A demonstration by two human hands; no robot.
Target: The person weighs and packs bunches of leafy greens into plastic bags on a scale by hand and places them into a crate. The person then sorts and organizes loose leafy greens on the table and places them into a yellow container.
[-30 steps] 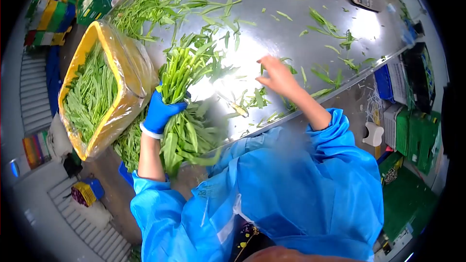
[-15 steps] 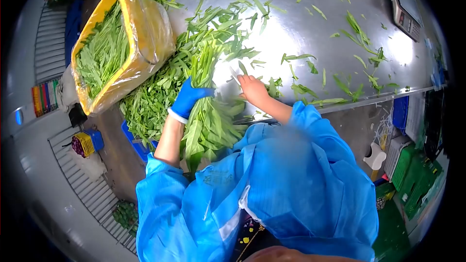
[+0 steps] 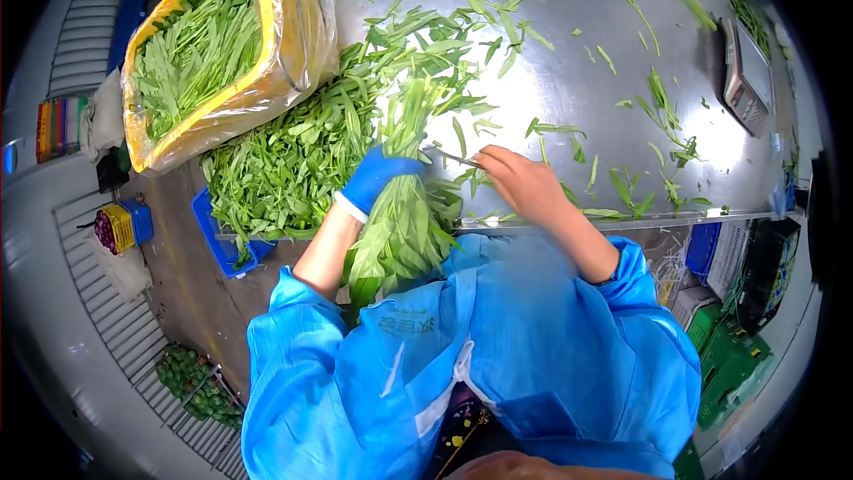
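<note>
My left hand, in a blue glove, wraps around a bundle of water spinach, with its stems pointing away from me and its leaves towards my apron. Bare, my right hand pinches one end of a thin, narrow greyish strip. The strip's other end reaches the bundle beside the glove; whether it is a tie or a blade I cannot make out. A heap of loose water spinach lies left of the bundle on the metal table.
A yellow crate lined with clear plastic, full of greens, stands at the left. A scale sits at the far right. Loose leaves are scattered across the tabletop. A blue crate is below the table's left edge.
My right hand has pulled back to the right, away from the bundle, with the strip drawn out straight. My left hand still grips the bundle. The view has shifted.
</note>
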